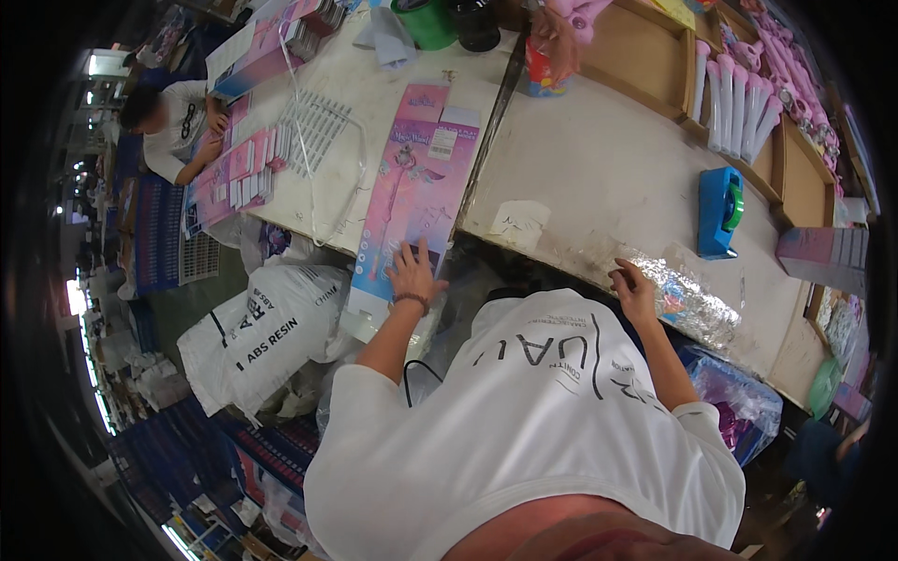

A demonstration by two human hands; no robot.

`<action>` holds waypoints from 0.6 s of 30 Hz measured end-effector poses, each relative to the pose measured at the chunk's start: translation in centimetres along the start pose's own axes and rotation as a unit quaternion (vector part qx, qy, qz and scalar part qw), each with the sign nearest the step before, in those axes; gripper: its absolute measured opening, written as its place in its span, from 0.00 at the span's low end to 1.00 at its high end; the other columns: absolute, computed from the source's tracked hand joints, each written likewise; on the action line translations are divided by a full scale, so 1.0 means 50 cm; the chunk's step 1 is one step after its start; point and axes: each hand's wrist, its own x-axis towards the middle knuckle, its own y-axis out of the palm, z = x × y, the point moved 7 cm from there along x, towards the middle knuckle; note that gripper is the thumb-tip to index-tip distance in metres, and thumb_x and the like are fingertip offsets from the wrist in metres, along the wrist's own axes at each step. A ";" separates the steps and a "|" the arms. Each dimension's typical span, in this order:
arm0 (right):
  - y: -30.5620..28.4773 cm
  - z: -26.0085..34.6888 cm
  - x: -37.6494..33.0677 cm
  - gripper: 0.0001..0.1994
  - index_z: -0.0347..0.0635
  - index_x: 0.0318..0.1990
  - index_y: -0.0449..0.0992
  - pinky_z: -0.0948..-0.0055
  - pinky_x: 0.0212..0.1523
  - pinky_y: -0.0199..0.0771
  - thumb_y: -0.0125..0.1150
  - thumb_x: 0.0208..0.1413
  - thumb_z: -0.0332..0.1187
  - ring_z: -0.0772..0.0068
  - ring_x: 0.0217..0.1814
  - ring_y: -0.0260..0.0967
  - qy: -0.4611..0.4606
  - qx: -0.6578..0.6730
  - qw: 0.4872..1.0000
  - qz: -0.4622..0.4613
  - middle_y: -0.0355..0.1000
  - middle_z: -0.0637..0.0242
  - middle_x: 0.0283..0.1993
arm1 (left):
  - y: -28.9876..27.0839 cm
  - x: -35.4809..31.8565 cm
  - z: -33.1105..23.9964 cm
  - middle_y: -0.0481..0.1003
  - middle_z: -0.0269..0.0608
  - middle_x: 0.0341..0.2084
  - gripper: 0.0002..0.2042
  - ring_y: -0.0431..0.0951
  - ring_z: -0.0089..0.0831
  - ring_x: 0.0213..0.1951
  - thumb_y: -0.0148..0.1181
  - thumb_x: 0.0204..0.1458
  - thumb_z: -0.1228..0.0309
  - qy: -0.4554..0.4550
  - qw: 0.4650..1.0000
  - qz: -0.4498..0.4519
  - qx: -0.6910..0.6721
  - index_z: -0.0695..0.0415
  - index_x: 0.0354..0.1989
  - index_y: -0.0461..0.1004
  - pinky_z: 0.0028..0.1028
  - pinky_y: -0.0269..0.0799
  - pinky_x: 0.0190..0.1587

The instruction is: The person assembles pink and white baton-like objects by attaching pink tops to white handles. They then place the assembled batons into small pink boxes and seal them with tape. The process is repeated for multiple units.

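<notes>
A long flat pink and blue printed carton, with a wand pictured on it, lies on the white worktable near its front edge. My left hand rests on the carton's near end, fingers spread and lying flat. My right hand hovers at or just touches the table's front edge, its fingers loosely bent and apart, with nothing visible in them. Beside its fingertips a shiny patch of clear tape or film covers the tabletop. A blue tape dispenser with a green roll stands farther right.
Pink-topped wand parts fill cardboard trays at the back right. A co-worker's hand is by a red and blue cup. Folded cartons lie before another person. A white sack stands at left.
</notes>
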 end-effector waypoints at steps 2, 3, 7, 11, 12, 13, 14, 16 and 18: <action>0.025 0.018 0.015 0.15 0.37 0.53 0.71 0.79 0.36 0.73 0.56 0.59 0.28 0.78 0.33 0.72 -0.007 0.029 1.000 0.006 0.77 0.63 0.36 | 0.014 -0.032 0.000 0.52 0.60 0.63 0.44 0.56 0.61 0.61 0.68 0.42 0.64 0.016 0.999 -0.026 -0.019 0.50 0.68 0.48 0.56 0.55 0.59; 0.032 0.030 0.021 0.14 0.39 0.52 0.73 0.77 0.37 0.72 0.57 0.59 0.30 0.77 0.32 0.72 -0.021 0.008 1.000 0.007 0.77 0.63 0.34 | 0.015 -0.043 -0.001 0.53 0.62 0.63 0.44 0.56 0.61 0.61 0.67 0.42 0.68 0.022 0.999 -0.047 -0.015 0.52 0.68 0.48 0.54 0.55 0.60; 0.039 0.061 0.037 0.14 0.40 0.51 0.74 0.75 0.36 0.72 0.58 0.58 0.32 0.75 0.31 0.72 -0.017 -0.026 0.999 0.034 0.77 0.61 0.33 | -0.021 -0.065 0.021 0.59 0.66 0.57 0.32 0.61 0.61 0.57 0.53 0.44 0.79 0.032 0.989 -0.121 -0.078 0.60 0.63 0.55 0.47 0.58 0.60; 0.015 0.081 0.036 0.14 0.40 0.49 0.75 0.74 0.36 0.73 0.58 0.57 0.33 0.71 0.31 0.73 -0.031 -0.041 0.997 0.056 0.77 0.58 0.33 | -0.141 -0.052 0.093 0.72 0.55 0.42 0.20 0.74 0.55 0.41 0.47 0.51 0.75 -0.031 0.971 -0.223 -0.074 0.58 0.55 0.65 0.43 0.70 0.45; 0.006 0.076 0.034 0.13 0.40 0.49 0.75 0.74 0.36 0.73 0.59 0.57 0.33 0.70 0.31 0.73 -0.013 -0.044 0.997 0.063 0.77 0.58 0.33 | -0.160 -0.048 0.113 0.73 0.53 0.43 0.20 0.74 0.54 0.43 0.48 0.52 0.74 -0.057 0.974 -0.202 -0.089 0.56 0.56 0.66 0.43 0.70 0.45; -0.001 0.083 0.031 0.13 0.40 0.49 0.75 0.73 0.36 0.73 0.59 0.57 0.33 0.69 0.31 0.73 -0.046 -0.053 0.995 0.068 0.77 0.57 0.34 | -0.185 -0.046 0.128 0.73 0.52 0.43 0.20 0.74 0.53 0.44 0.49 0.53 0.73 -0.068 0.971 -0.207 -0.103 0.53 0.56 0.67 0.43 0.70 0.46; -0.010 0.085 0.028 0.13 0.40 0.48 0.75 0.73 0.36 0.73 0.59 0.57 0.33 0.68 0.31 0.74 -0.066 -0.057 0.994 0.070 0.77 0.56 0.34 | -0.209 -0.049 0.144 0.74 0.51 0.45 0.20 0.74 0.51 0.47 0.50 0.54 0.71 -0.069 0.967 -0.209 -0.128 0.50 0.57 0.68 0.42 0.69 0.47; -0.027 0.076 0.021 0.13 0.40 0.48 0.76 0.72 0.36 0.74 0.59 0.57 0.33 0.66 0.32 0.74 -0.079 -0.069 0.992 0.077 0.77 0.55 0.35 | -0.245 -0.071 0.159 0.75 0.54 0.44 0.20 0.75 0.51 0.47 0.52 0.53 0.71 -0.034 0.959 -0.209 -0.191 0.52 0.56 0.70 0.40 0.69 0.49; -0.043 0.063 0.013 0.13 0.40 0.48 0.76 0.70 0.37 0.74 0.59 0.57 0.32 0.64 0.32 0.75 -0.076 -0.060 0.991 0.088 0.77 0.55 0.36 | -0.267 -0.104 0.171 0.76 0.54 0.43 0.19 0.75 0.51 0.46 0.54 0.52 0.71 -0.032 0.961 -0.182 -0.208 0.53 0.54 0.72 0.38 0.70 0.49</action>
